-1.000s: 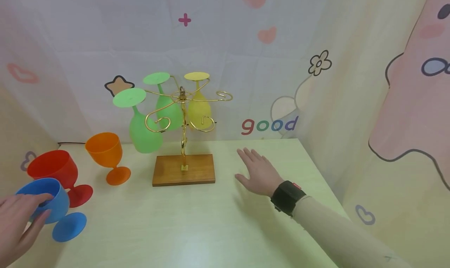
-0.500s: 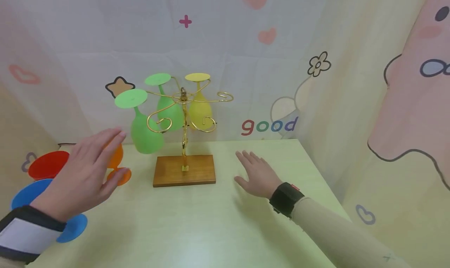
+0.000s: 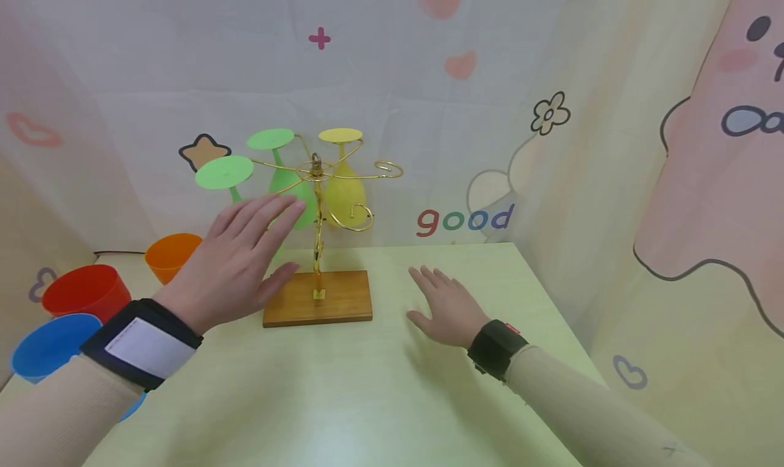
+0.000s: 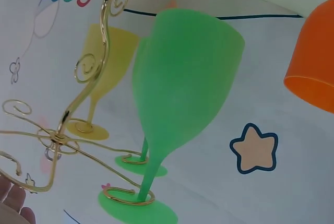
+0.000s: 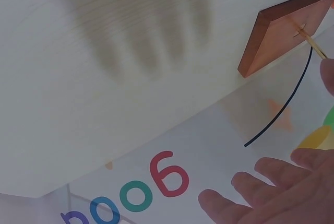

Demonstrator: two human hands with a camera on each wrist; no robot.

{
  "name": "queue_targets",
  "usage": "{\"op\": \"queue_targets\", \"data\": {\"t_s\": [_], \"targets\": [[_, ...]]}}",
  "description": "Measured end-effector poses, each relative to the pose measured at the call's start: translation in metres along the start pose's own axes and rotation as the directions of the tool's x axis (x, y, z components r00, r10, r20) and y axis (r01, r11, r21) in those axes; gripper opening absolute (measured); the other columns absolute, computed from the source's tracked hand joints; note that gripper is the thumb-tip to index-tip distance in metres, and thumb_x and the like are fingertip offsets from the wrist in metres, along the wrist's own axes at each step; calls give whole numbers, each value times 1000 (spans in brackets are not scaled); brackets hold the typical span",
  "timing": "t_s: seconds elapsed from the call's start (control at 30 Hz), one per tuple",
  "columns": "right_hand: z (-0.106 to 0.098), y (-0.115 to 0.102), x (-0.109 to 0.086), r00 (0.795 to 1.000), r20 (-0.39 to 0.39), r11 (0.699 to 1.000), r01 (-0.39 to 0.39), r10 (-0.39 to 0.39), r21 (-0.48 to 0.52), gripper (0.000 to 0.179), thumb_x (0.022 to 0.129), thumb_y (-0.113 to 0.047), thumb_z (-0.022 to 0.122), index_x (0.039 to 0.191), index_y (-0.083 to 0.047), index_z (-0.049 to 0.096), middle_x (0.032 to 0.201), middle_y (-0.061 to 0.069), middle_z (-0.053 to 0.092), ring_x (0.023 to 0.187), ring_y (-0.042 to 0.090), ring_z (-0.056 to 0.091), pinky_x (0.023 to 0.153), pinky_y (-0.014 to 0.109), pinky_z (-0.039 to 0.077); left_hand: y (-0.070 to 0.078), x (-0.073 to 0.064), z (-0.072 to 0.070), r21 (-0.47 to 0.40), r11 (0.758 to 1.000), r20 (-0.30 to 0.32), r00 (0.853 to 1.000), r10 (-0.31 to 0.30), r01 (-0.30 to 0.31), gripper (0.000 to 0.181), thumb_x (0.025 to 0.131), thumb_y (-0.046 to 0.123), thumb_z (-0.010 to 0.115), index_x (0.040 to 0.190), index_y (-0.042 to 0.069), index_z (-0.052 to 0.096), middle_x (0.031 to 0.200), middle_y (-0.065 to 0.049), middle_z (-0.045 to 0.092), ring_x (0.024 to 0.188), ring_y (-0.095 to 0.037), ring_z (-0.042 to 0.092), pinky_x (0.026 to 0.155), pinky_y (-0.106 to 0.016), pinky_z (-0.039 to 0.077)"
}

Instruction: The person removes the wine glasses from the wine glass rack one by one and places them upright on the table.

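A gold metal rack on a wooden base bears upside-down goblets by their feet: a green goblet at front left, another green goblet behind it and a yellow goblet at the back. My left hand holds nothing, its fingers extended in front of the rack's left side. It hides one front hook and most of the nearer green goblet in the head view. Whether it touches the rack, I cannot tell. To the right of the base, my right hand is stretched out over the table with nothing in it.
At the table's left stand an orange goblet, a red goblet and a blue goblet, partly covered by my left arm. A printed curtain hangs behind the pale table.
My left hand has let go of the blue goblet and moved right and forward to the rack. The blue goblet stays at the left. The right hand has hardly moved.
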State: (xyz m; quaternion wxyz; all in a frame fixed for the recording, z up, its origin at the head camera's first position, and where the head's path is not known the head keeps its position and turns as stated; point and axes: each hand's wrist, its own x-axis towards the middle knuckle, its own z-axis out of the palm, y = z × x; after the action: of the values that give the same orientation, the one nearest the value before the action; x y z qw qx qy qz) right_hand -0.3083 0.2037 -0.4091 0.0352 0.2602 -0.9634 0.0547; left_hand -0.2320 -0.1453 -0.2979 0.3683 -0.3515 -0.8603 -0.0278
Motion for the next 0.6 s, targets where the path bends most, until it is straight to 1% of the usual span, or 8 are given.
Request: {"op": "queue_targets", "data": {"t_s": [0.13, 0.2, 0.3, 0.4, 0.5, 0.6], "targets": [[1, -2, 0, 1000, 7, 1000, 8, -8, 8, 76, 89, -47, 57, 151, -14, 27, 152, 15, 36, 137, 33, 29, 110, 59, 31, -7, 5, 7, 9, 1000, -2, 1000, -29, 29, 81, 84, 33, 58, 149, -1, 25, 148, -23, 36, 137, -32, 25, 114, -52, 24], [2, -3, 0, 1000, 11, 1000, 10, -10, 19, 76, 89, -46, 57, 151, -14, 27, 152, 15, 36, 137, 33, 29, 111, 59, 31, -9, 6, 10, 11, 1000, -6, 1000, -29, 29, 80, 83, 33, 58, 148, -3, 26, 147, -24, 38, 137, -33, 26, 115, -52, 25], [3, -3, 0, 1000, 9, 1000, 5, -5, 24, 76, 89, -46, 58, 151, -14, 28, 152, 15, 36, 137, 33, 29, 111, 59, 31, -11, 6, 15, 13, 1000, -23, 999, -22, 22, 74, 85, 28, 57, 145, -6, 31, 145, -25, 41, 137, -33, 28, 114, -52, 29], [5, -3, 0, 1000, 15, 1000, -1, 1, 19, 76, 89, -46, 58, 151, -15, 27, 152, 14, 36, 137, 32, 29, 111, 58, 31, -10, 7, 19, 24, 1000, -82, 996, -16, 18, 63, 87, 21, 58, 141, -7, 40, 140, -25, 48, 133, -33, 35, 110, -53, 36], [4, -3, 0, 1000, 29, 999, 1, -2, 38, 76, 89, -44, 58, 151, -14, 27, 151, 15, 37, 136, 33, 29, 111, 57, 31, -7, 9, 24, 33, 999, -154, 988, -24, 30, 54, 88, 13, 60, 137, -6, 46, 135, -23, 54, 128, -32, 43, 105, -52, 42], [-5, -3, 3, 998, 57, 998, -1, -3, 67, 74, 90, -41, 59, 150, -11, 28, 150, 18, 38, 135, 33, 31, 111, 55, 32, -5, 10, 28, 36, 998, -189, 981, -42, 49, 51, 87, 9, 62, 135, -4, 50, 132, -22, 58, 126, -30, 46, 104, -51, 44]]}}
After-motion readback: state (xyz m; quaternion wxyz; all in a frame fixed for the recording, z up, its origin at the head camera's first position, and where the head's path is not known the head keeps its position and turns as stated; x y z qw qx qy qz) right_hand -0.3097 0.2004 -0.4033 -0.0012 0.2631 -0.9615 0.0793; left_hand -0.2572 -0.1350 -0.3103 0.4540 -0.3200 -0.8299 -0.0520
